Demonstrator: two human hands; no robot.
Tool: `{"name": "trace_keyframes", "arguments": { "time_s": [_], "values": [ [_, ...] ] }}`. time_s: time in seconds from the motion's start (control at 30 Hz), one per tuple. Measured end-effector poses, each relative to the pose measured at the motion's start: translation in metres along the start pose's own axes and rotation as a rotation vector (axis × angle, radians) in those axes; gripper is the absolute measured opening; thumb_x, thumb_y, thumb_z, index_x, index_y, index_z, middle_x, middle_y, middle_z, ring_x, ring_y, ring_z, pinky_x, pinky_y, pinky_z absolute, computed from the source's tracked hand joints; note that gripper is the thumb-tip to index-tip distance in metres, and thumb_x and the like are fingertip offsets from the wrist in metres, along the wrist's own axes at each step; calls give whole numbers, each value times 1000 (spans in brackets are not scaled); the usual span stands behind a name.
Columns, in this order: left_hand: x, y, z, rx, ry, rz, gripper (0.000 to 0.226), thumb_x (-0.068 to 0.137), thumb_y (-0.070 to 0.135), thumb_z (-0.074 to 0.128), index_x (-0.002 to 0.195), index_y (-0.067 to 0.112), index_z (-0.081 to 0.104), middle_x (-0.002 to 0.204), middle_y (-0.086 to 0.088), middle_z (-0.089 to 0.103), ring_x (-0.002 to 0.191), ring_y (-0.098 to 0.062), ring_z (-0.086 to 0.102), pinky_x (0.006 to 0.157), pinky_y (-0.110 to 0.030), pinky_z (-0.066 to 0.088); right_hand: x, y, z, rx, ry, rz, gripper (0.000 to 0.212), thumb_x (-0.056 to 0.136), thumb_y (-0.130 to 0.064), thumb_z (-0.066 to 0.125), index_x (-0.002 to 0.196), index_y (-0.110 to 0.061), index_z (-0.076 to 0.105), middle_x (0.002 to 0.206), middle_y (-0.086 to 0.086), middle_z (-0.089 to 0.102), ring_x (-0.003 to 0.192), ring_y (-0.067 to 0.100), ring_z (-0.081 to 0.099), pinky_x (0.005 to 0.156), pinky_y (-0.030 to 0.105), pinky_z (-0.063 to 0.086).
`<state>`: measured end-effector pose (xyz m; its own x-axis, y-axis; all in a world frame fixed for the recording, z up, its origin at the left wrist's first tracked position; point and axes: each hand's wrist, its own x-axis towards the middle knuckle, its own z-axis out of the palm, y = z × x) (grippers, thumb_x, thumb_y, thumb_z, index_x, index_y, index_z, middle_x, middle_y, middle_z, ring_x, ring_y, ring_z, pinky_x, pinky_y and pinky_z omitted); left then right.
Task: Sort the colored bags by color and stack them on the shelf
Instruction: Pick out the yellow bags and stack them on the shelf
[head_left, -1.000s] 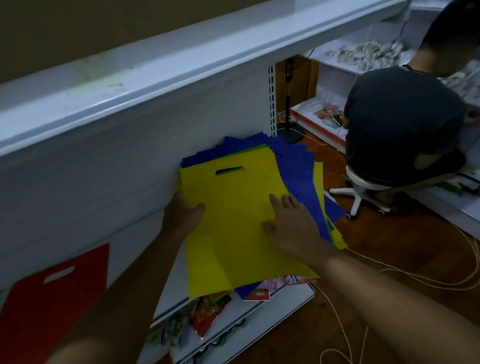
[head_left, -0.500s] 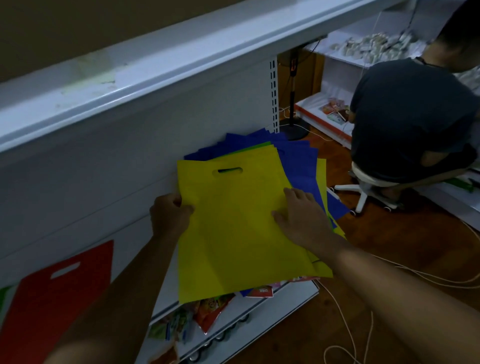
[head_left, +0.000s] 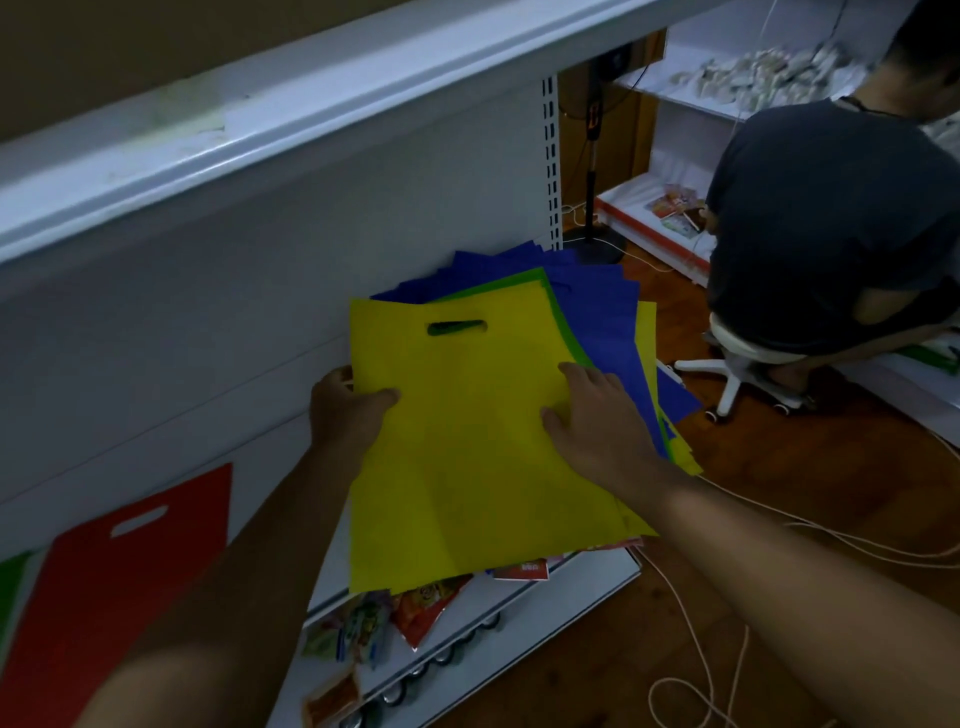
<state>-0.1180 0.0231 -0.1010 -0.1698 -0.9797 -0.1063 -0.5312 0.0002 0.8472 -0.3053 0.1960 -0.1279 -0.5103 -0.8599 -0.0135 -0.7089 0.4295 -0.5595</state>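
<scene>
From the head view, the step in hand looks like peeling the top yellow bag (head_left: 483, 447) off the mixed pile of blue bags (head_left: 597, 306), a green bag (head_left: 550, 299) and more yellow, all lying on the shelf (head_left: 571, 597). The left hand (head_left: 348, 410) pinches its left edge, thumb on top, while the right hand (head_left: 597, 421) lies flat and open on it. Next it wants lifting clear to a yellow stack; the red bag (head_left: 119, 571) lies well apart, leftward, and snack packets (head_left: 363, 629) fill the lower shelf.

left hand (head_left: 347, 410): mid-frame, thumb curled over, pinching an edge
right hand (head_left: 597, 415): right of centre, fingers flat, pressing down
</scene>
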Motion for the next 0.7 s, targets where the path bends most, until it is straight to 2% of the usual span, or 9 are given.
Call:
{"name": "trace_keyframes", "arguments": {
  "time_s": [0.07, 0.2, 0.27, 0.37, 0.5, 0.6, 0.7],
  "values": [
    [-2, 2, -1, -90, -84, -14, 25, 83, 12, 72, 108, 13, 65, 103, -10, 67, 79, -24, 64, 72, -34, 52, -1, 2, 1, 11, 14, 1, 64, 96, -36, 54, 148, -9, 28, 148, 11, 37, 136, 30, 30, 107, 41, 33],
    [-1, 4, -5, -213, -244, -10, 35, 90, 11, 64, 125, 14, 58, 111, -7, 66, 97, -28, 65, 86, -46, 52, -3, 6, 3, 49, 81, 9, 72, 92, -36, 60, 149, -8, 25, 153, 10, 29, 142, 29, 21, 113, 40, 27],
    [-2, 5, -8, -303, -315, -1, 34, 93, 8, 58, 126, 16, 56, 110, -4, 66, 99, -26, 65, 84, -44, 53, -5, 7, 2, 101, 88, 31, 78, 92, -36, 61, 151, -9, 19, 156, 10, 24, 144, 28, 17, 116, 40, 22],
    [-4, 8, -15, -432, -360, 7, 34, 95, 5, 54, 127, 14, 53, 109, -1, 66, 96, -20, 64, 77, -37, 51, -11, 5, 2, 217, 99, 64, 86, 91, -37, 63, 154, -12, 10, 160, 6, 18, 147, 25, 11, 117, 39, 17],
    [-8, 9, -31, -526, -366, 8, 37, 94, 7, 55, 131, 11, 52, 112, -2, 66, 101, -23, 64, 85, -44, 51, -25, -6, -3, 443, 81, 111, 91, 89, -39, 66, 155, -18, 7, 160, 1, 18, 148, 22, 12, 119, 45, 20],
    [-15, 12, -48, -562, -378, 36, 39, 95, 7, 54, 134, 12, 51, 113, -1, 65, 104, -24, 63, 86, -44, 49, -41, -25, -8, 609, 79, 146, 84, 89, -35, 67, 153, -20, 15, 152, -5, 32, 141, 21, 31, 113, 45, 33],
    [-25, 14, -70, -590, -395, 39, 37, 95, 9, 54, 132, 18, 52, 116, -2, 64, 102, -24, 63, 82, -43, 50, -57, -47, -15, 671, 153, 167, 62, 94, -18, 62, 147, -22, 29, 126, -6, 49, 115, 16, 53, 85, 32, 48]
  ]
}}
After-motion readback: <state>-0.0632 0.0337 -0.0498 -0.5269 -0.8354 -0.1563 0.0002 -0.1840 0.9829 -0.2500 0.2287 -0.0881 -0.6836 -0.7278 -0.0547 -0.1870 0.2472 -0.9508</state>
